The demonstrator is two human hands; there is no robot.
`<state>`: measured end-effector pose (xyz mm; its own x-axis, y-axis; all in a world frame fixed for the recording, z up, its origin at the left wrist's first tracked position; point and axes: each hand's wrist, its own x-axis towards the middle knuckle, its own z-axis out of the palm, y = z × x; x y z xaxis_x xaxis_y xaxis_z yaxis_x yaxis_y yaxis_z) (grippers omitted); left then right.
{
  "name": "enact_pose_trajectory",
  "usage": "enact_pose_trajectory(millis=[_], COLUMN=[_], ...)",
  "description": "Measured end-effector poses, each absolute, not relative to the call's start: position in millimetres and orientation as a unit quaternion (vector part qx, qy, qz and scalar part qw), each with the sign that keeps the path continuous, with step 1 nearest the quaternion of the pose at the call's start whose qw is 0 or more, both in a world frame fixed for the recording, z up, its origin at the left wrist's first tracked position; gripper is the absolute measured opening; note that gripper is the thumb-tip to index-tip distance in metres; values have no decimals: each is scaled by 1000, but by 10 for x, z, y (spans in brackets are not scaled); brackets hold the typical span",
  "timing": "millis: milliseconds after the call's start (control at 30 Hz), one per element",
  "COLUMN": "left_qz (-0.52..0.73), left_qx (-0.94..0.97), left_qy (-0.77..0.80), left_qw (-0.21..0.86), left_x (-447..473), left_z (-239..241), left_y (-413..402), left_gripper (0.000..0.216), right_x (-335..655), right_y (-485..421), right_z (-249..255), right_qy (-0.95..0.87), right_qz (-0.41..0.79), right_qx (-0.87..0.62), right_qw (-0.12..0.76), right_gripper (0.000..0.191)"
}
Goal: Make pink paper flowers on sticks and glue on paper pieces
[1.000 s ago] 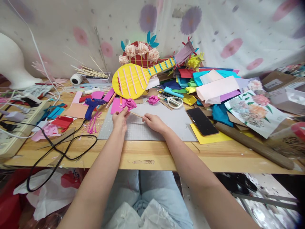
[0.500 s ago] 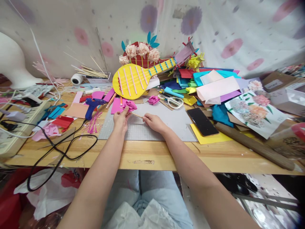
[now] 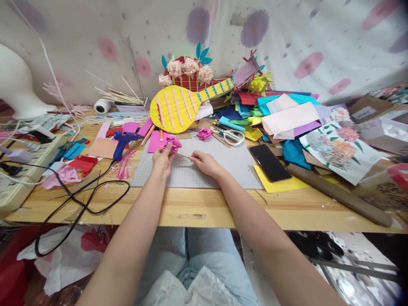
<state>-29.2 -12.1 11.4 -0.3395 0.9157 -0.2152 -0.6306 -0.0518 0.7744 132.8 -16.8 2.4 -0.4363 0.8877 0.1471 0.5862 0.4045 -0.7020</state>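
Note:
My left hand point(image 3: 161, 160) is closed on a pink paper flower point(image 3: 174, 142) at the far edge of a grey cutting mat point(image 3: 216, 168). A thin wooden stick point(image 3: 183, 155) runs from the flower to my right hand point(image 3: 205, 163), which pinches its other end. Both hands rest low over the mat. A second pink paper flower point(image 3: 204, 133) lies just beyond, near white-handled scissors point(image 3: 234, 136).
A yellow paper guitar point(image 3: 181, 106) leans behind the mat. A blue glue gun point(image 3: 123, 142) with a black cord point(image 3: 83, 199) lies at the left. A black phone point(image 3: 269, 162) and a heap of coloured paper sheets point(image 3: 287, 114) lie to the right. A long wooden roller point(image 3: 338, 193) is at the right front.
Hardly anything differs: my left hand has shifted slightly up and to the right with the flower. My right hand stays on the stick.

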Motion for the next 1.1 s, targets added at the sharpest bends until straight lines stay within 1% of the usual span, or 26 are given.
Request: enact_pose_trajectory(millis=[133,233,600,767,867,1100], left_qz=[688,682,727,747,746,744], left_qx=[189,189,193,169,163,167], left_qy=[393,393,410,417,417,404], left_qw=[580,586,516,490,492,506], left_x=[-295,-295,-264,-268,-281,-306], left_z=[144,155,110,118,122,110], left_y=[-147,-160,-119,-106,-103,-99], left_gripper=[20,22,34,35,33,30], right_x=[1383,1410,1367,1292,1236,1170], right_y=[-137,-119,-143,-211,-248,-281], right_z=[31,43,44,59,71,84], right_qy=[-784,-781,-796,-793,-789,-783], right_qz=[291,294,293,296,302,322], right_qx=[-484,-491,-480,-473,-475,-476], right_qw=[256,249,225,245,245,238], right_gripper=[20,20,28,18,14,12])
